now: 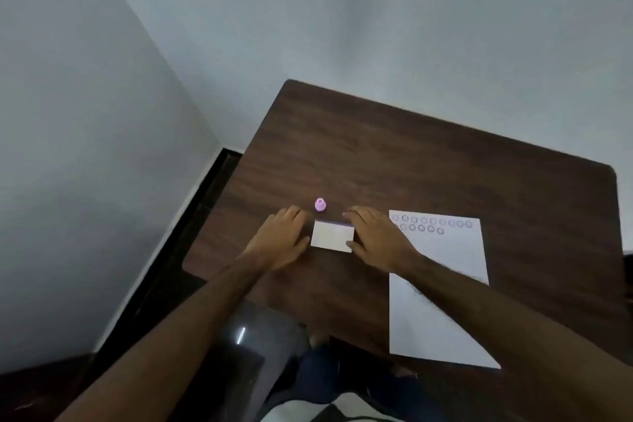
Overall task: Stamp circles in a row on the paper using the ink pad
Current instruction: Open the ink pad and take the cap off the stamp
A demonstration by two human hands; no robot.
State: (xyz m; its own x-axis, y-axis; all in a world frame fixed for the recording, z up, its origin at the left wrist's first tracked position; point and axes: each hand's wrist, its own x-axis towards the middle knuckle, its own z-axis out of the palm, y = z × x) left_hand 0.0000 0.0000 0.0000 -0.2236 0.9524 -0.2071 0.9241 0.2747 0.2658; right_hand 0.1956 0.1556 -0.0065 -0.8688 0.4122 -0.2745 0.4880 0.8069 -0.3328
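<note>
Flanking the ink pad (332, 236), left hand (279, 240) and right hand (375, 238) lay flat, fingers spread, holding nothing. Stamp (320, 205) stood at 12 o'clock; paper (442, 284) at 3. Judged: closing or opening pad.

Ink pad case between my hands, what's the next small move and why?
Probably lift its lid open. The white ink pad case looks shut, with the left hand and right hand flanking it, and the pink stamp stands untouched just beyond. The paper shows one full row of circles and a shorter second row, so more ink seems needed.
</note>
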